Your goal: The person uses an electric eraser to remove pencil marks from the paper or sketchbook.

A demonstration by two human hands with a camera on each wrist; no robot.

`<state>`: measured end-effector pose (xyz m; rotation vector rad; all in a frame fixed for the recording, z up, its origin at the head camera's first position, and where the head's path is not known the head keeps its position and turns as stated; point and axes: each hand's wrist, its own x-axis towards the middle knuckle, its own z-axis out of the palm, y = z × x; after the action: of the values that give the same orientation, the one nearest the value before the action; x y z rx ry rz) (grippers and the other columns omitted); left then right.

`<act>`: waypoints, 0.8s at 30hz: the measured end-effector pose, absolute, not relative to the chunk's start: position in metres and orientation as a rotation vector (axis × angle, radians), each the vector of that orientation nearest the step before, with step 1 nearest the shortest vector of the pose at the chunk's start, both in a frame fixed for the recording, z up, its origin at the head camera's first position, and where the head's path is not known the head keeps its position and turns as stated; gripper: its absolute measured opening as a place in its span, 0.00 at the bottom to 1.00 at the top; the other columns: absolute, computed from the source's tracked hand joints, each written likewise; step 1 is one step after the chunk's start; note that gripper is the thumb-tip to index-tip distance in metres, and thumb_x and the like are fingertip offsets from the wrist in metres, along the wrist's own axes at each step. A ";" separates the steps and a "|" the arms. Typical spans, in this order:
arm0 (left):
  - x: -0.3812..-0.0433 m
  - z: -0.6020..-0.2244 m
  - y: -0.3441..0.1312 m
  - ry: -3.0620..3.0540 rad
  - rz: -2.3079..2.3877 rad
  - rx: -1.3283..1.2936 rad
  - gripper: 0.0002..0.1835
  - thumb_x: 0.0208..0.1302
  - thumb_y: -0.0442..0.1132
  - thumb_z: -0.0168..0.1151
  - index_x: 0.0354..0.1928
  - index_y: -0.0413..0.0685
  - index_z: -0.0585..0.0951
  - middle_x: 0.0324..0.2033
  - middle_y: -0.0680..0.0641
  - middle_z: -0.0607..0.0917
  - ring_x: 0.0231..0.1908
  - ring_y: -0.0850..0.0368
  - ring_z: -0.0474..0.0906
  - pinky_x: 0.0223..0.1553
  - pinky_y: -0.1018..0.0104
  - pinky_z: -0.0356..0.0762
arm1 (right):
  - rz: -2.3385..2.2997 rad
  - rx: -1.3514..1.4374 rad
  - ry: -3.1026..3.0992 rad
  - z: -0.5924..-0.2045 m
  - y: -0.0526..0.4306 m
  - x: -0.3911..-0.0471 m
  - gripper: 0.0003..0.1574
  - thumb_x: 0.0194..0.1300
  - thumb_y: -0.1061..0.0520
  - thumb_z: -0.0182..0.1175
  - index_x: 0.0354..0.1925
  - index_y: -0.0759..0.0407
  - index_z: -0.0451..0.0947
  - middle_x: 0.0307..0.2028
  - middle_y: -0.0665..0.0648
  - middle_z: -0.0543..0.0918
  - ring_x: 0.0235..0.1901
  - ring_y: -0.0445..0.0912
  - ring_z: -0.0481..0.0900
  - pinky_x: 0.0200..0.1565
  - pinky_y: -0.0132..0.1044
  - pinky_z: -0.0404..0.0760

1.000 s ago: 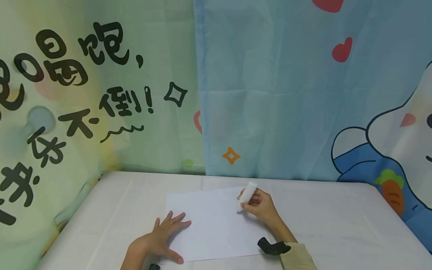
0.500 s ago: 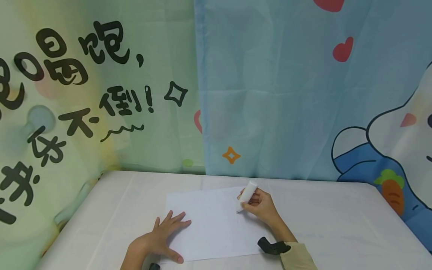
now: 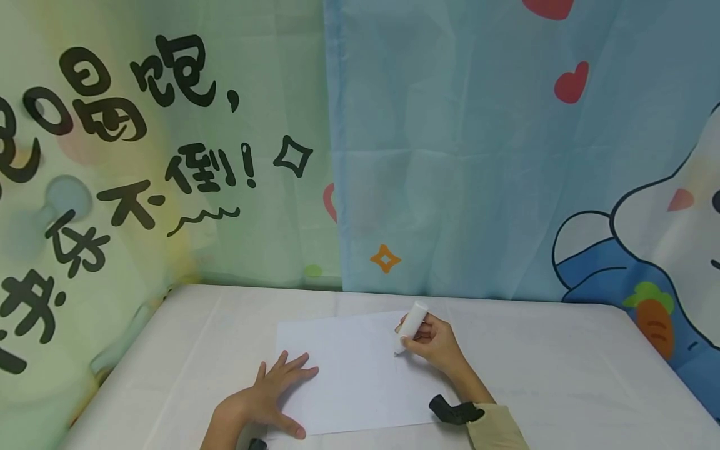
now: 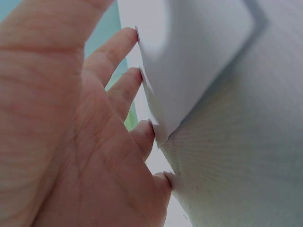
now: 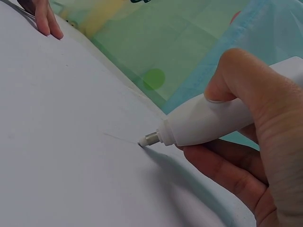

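Observation:
A white sheet of paper [image 3: 360,387] lies on the white-covered table. My left hand [image 3: 264,394] rests spread near its left edge, and in the left wrist view the fingertips [image 4: 128,35] touch the surface by a paper corner. With bent fingers and thumb, my right hand [image 3: 441,350] grips a thick white electric eraser [image 3: 413,325]. In the right wrist view, the eraser's narrow metal collar and small tip [image 5: 150,139] point down at the paper and seem to touch it. A faint thin line [image 5: 119,137] runs up to that tip.
The table [image 3: 562,375] extends around the sheet, with its back edge against printed curtains [image 3: 478,187]. A black device [image 3: 455,412] is worn on my right wrist beside a beige sleeve [image 3: 497,428]. Part of another black device [image 3: 257,444] shows by my left wrist.

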<state>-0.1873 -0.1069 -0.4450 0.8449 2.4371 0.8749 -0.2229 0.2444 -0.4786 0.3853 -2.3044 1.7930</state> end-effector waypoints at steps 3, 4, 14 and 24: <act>-0.187 -0.445 -0.107 2.435 0.879 0.847 0.53 0.42 0.49 0.80 0.71 0.45 0.64 0.74 0.36 0.55 0.72 0.26 0.36 0.62 0.23 0.27 | 1.794 0.387 -2.303 -0.479 0.244 -0.223 0.22 0.52 0.74 0.66 0.47 0.78 0.74 0.40 0.73 0.85 0.36 0.35 0.83 0.39 0.26 0.82; -0.187 -0.445 -0.107 2.433 0.882 0.845 0.53 0.42 0.49 0.80 0.71 0.45 0.64 0.74 0.36 0.55 0.72 0.26 0.36 0.62 0.23 0.27 | 1.795 0.390 -2.301 -0.478 0.244 -0.223 0.22 0.52 0.74 0.66 0.47 0.79 0.74 0.39 0.73 0.85 0.36 0.34 0.83 0.39 0.26 0.82; -0.189 -0.446 -0.107 2.420 0.902 0.833 0.53 0.42 0.50 0.80 0.71 0.45 0.64 0.74 0.36 0.55 0.72 0.26 0.35 0.62 0.23 0.26 | 1.796 0.405 -2.297 -0.479 0.245 -0.222 0.22 0.52 0.74 0.65 0.47 0.79 0.74 0.38 0.73 0.85 0.34 0.34 0.83 0.38 0.26 0.82; -0.188 -0.446 -0.107 2.432 0.883 0.836 0.53 0.42 0.50 0.80 0.71 0.46 0.64 0.74 0.36 0.55 0.72 0.26 0.36 0.63 0.23 0.26 | 1.814 0.420 -2.284 -0.479 0.245 -0.222 0.21 0.52 0.75 0.65 0.46 0.79 0.74 0.38 0.74 0.84 0.34 0.34 0.83 0.38 0.26 0.82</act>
<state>-0.1879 -0.1069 -0.4458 0.8362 2.4319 0.8832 -0.2223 0.2448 -0.4792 0.4202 -2.2835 1.8143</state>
